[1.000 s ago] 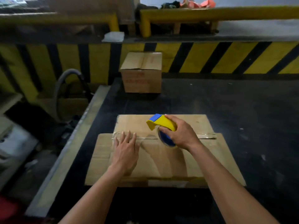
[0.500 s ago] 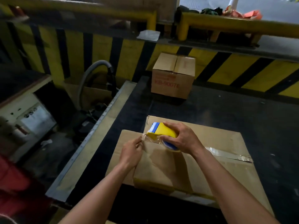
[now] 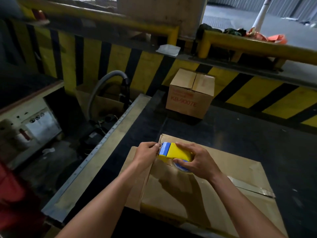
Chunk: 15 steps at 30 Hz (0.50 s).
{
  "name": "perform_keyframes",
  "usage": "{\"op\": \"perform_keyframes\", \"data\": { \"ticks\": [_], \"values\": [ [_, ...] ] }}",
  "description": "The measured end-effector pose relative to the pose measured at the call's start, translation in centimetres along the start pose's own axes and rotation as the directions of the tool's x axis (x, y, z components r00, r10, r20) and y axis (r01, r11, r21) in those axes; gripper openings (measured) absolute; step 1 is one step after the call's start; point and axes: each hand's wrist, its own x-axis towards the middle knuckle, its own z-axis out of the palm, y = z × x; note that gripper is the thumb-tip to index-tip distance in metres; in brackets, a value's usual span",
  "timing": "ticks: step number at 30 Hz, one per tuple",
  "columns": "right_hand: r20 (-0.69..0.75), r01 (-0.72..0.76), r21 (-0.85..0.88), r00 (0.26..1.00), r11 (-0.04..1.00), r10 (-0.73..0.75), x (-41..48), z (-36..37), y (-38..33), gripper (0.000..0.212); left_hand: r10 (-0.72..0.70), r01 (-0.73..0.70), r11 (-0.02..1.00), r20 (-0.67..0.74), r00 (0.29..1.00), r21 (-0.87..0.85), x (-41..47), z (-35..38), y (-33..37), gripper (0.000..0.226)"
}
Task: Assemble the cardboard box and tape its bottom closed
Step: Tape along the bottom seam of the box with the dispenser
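The brown cardboard box [image 3: 223, 194] lies on the black table top [image 3: 257, 134], near its left edge. A strip of clear tape [image 3: 248, 185] runs along the seam on the right part. The right hand [image 3: 197, 162] is curled around the yellow and blue plastic tape dispenser [image 3: 175, 152] and holds it over the left end of the box. The left hand [image 3: 145, 154] pinches the blue front end of it (whether tape is between the fingers, I cannot tell). A smaller closed carton with red print [image 3: 188, 97] stands well apart behind.
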Motion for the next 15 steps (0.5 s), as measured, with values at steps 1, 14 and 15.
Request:
{"op": "perform_keyframes", "data": {
  "ticks": [1,14,15],
  "values": [
    [-0.002,0.000,0.011,1.000,1.000,0.000,0.1,0.0,0.1,0.074,-0.050,0.052,0.997,0.043,0.998,-0.050,0.3,-0.2,0.1,0.028],
    [-0.030,-0.001,0.083,1.000,0.997,0.004,1.2,-0.6,-0.1,0.072,-0.122,0.267,0.922,0.441,0.889,-0.282,1.4,-3.8,0.8,0.025],
    [-0.035,0.002,0.088,0.999,0.996,0.001,1.2,-0.6,-0.1,0.072,-0.113,0.270,0.915,0.451,0.885,-0.300,1.4,-3.7,0.7,0.026]
  ]
}}
